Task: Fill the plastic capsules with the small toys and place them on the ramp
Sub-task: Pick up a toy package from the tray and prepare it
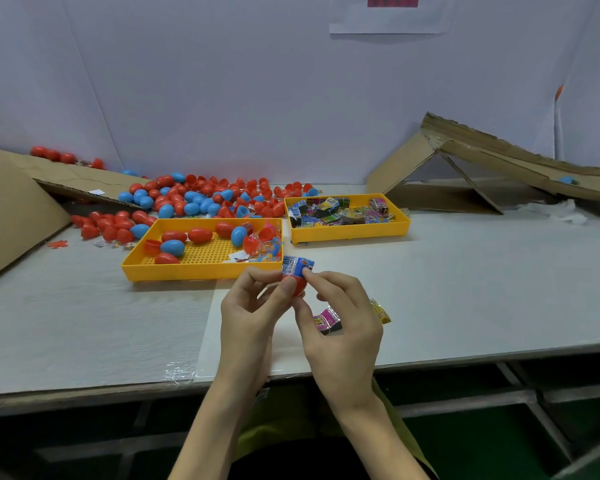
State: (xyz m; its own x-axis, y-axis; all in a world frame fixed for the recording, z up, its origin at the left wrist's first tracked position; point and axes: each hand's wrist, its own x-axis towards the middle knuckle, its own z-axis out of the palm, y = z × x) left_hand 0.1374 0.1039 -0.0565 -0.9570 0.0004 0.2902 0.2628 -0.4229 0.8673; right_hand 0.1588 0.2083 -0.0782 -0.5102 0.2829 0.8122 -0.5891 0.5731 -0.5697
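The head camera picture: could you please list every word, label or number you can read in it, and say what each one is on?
No text here can be read.
Blue packet pushed into the red capsule half: printed, too blurred.
Pink packet under the right hand: print too small.
Packets in the right yellow tray: colourful print, illegible.
Paper sheet on the wall, with a dark red patch: blurred.

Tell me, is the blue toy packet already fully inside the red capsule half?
Not fully. The blue toy packet sticks up out of the red plastic capsule half, which the left hand holds while the right hand pinches the packet.
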